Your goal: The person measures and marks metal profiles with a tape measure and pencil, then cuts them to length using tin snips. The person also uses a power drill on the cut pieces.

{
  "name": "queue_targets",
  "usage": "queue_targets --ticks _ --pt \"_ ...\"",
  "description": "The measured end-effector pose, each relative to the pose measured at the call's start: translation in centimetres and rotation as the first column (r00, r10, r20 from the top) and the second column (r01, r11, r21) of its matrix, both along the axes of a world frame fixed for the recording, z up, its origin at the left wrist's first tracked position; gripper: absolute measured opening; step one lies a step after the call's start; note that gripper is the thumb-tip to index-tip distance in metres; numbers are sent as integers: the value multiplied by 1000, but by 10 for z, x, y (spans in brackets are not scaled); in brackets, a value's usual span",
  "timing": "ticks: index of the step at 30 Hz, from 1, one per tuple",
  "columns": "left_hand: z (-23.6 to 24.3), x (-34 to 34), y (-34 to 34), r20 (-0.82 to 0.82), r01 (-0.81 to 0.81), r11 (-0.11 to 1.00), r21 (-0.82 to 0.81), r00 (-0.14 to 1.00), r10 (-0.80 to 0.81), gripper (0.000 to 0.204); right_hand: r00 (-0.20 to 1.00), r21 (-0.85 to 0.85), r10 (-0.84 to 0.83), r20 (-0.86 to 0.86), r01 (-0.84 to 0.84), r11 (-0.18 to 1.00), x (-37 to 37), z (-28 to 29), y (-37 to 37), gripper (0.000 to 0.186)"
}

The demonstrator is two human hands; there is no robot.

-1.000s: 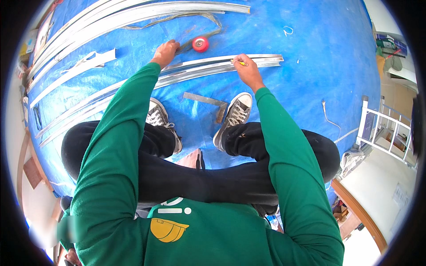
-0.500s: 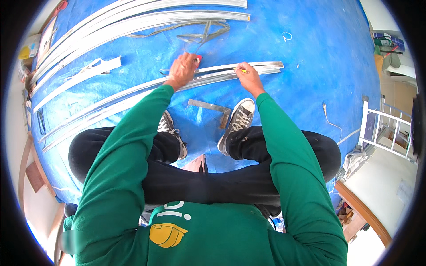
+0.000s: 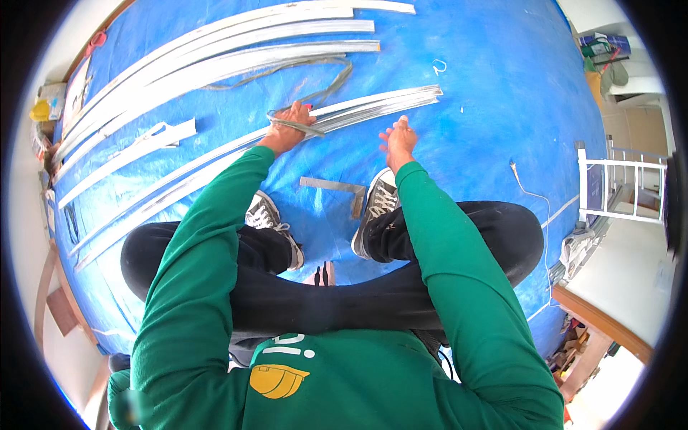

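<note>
The left hand's (image 3: 289,129) fingers grasp a red reel (image 3: 309,107), mostly hidden; the right hand's (image 3: 399,141) fingers are loosely parted, near metal strips (image 3: 412,99).

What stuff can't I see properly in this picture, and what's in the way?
All in the head view:
- Red thing: mostly hidden behind the left hand.
- Right hand: too small to tell whether it holds anything.
- Pale pink thing: partly hidden by the black trousers.
</note>
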State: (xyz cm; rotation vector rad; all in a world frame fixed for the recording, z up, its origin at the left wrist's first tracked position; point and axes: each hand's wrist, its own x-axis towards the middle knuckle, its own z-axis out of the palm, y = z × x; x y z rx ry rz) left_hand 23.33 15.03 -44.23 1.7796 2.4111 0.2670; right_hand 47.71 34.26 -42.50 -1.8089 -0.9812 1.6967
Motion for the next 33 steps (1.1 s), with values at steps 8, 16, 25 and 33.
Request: queue_targets --ticks 8,16,25,33 --pt "175 -57 -4 165 82 987 141 981 -105 44 722 128 314 -616 -302 945 -83 114 -18 65" --pt "355 -78 -28 297 -72 997 33 953 59 61 666 274 341 -664 -207 939 -118 278 -37 49" --pt "393 -28 -64 273 34 994 -100 962 -5 63 340 374 415 -844 -180 910 -44 285 -85 41" --pt "432 -16 -76 174 -2 997 75 985 -11 58 126 461 502 -856 -256 850 -48 313 -81 45"
